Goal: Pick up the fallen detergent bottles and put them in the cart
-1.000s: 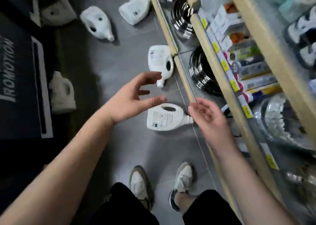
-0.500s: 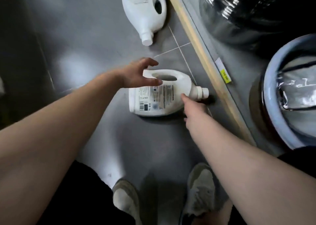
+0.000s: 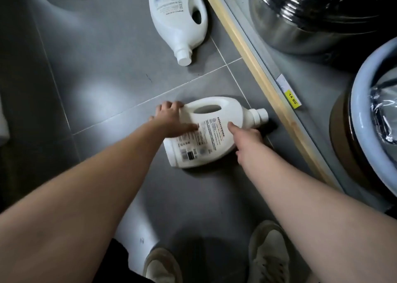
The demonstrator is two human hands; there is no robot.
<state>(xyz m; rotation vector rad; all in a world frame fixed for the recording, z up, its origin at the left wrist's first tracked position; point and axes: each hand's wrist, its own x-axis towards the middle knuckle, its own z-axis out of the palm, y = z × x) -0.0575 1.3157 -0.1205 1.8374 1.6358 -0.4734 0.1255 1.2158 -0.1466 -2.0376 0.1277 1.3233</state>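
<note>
A white detergent bottle (image 3: 210,132) lies on its side on the grey tiled floor, cap pointing right toward the shelf base. My left hand (image 3: 171,119) grips its upper left part beside the handle hole, fingers curled over the far edge and thumb on the label. My right hand (image 3: 247,136) holds the near side just below the neck, thumb on the label and fingers tucked under. A second white detergent bottle (image 3: 178,18) lies farther away on the floor, cap pointing toward me. No cart is in view.
A wooden shelf edge (image 3: 257,76) with a yellow price tag (image 3: 293,99) runs diagonally on the right. Steel pots (image 3: 311,14) and a pale blue basin (image 3: 365,115) sit on the bottom shelf. My shoes (image 3: 268,257) stand below the bottle.
The view has dropped close to the floor. Both hands went from open above the bottle to closing on it, left at the handle end, right near the neck.
</note>
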